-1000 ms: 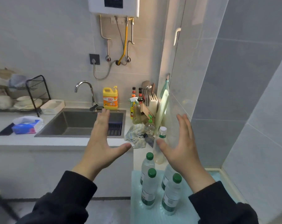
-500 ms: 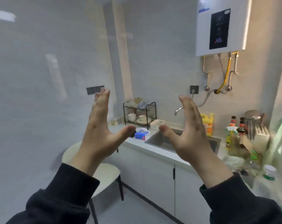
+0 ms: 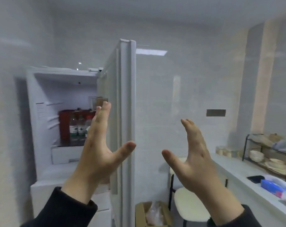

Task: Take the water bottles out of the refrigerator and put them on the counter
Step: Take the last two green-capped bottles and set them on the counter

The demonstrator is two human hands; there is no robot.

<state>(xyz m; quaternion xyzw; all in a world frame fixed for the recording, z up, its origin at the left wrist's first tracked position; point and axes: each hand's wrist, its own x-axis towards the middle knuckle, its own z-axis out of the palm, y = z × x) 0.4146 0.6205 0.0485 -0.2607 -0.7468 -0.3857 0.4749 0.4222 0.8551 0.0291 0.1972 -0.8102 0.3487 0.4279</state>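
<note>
Both hands are raised, spread and empty: the left hand point(image 3: 96, 149) in front of the open refrigerator point(image 3: 45, 122), the right hand point(image 3: 193, 154) right of its door point(image 3: 126, 112). Water bottles point(image 3: 76, 128) stand on a far inner shelf; the tabletop point(image 3: 247, 176) runs along the right.

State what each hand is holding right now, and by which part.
Nothing is held. The left hand and right hand are both open and empty; the water bottles sit in the refrigerator.
</note>
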